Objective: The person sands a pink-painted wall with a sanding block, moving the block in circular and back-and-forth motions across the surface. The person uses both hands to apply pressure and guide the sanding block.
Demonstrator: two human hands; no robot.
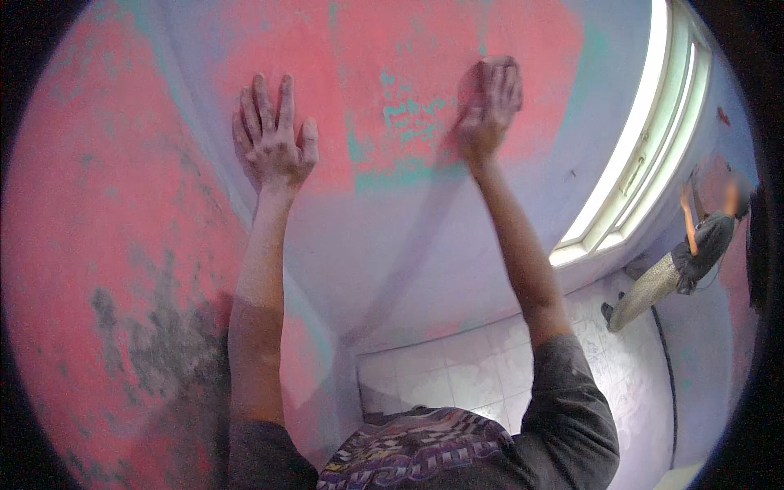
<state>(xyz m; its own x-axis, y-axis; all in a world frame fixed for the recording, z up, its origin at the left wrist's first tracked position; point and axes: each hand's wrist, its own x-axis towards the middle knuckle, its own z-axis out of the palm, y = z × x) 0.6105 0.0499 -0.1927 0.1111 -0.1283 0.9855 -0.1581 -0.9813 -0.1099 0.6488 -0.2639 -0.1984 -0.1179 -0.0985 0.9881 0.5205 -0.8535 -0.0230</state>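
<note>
My left hand (pixel 272 144) rests flat on the wall with its fingers spread and nothing in them. Under it the wall (pixel 300 37) is pink, worn in patches down to turquoise and pale lilac. Farther right, my right hand (pixel 490 110) presses a small brownish pad (pixel 501 60) to the same wall, and its fingers cover most of it. Whether the pad is folded sandpaper I cannot tell. Just left of this hand is a rough turquoise patch (pixel 410 113). Both hands look dusty.
To the left, a second pink wall (pixel 110 202) meets this one at a corner and carries grey stains. A bright window frame (pixel 637 159) stands at the right. Beyond it a person (pixel 698 245) faces another wall, arms raised. Pale dust marks the tiled floor (pixel 453 380); a dark cable (pixel 667 367) lies along it.
</note>
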